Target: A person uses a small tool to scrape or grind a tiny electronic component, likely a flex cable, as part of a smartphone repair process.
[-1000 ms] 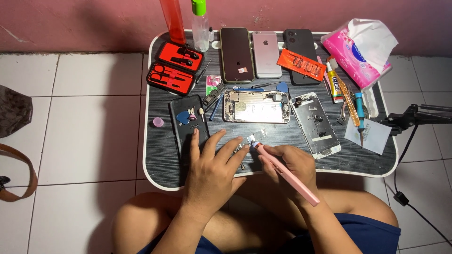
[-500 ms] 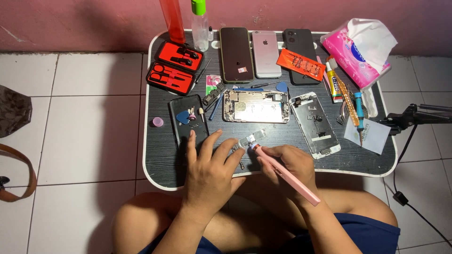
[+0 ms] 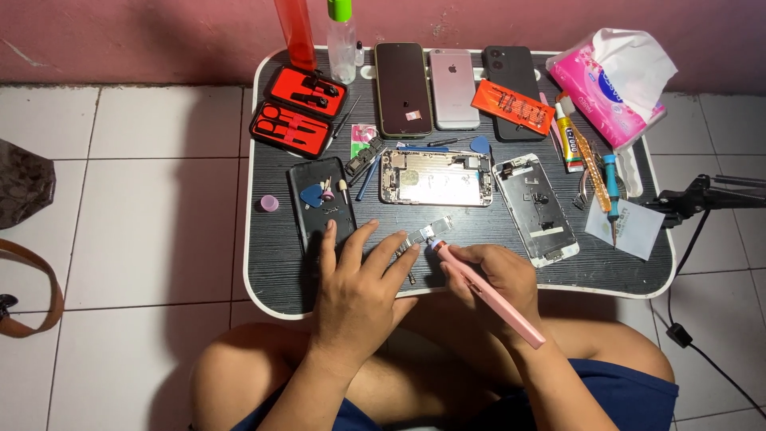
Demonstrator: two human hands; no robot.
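Resting near the front edge of the dark surface (image 3: 271, 271), the left hand (image 3: 359, 279) lay flat with fingers spread, its grip open, fingertips pressing a small metal part (image 3: 423, 235). The right hand (image 3: 499, 279) had its grip closed around a pink screwdriver (image 3: 487, 291), whose tip met that part just beyond the left fingertips. Farther out from both hands lay an opened phone body (image 3: 435, 177), and to the right a removed screen (image 3: 536, 209).
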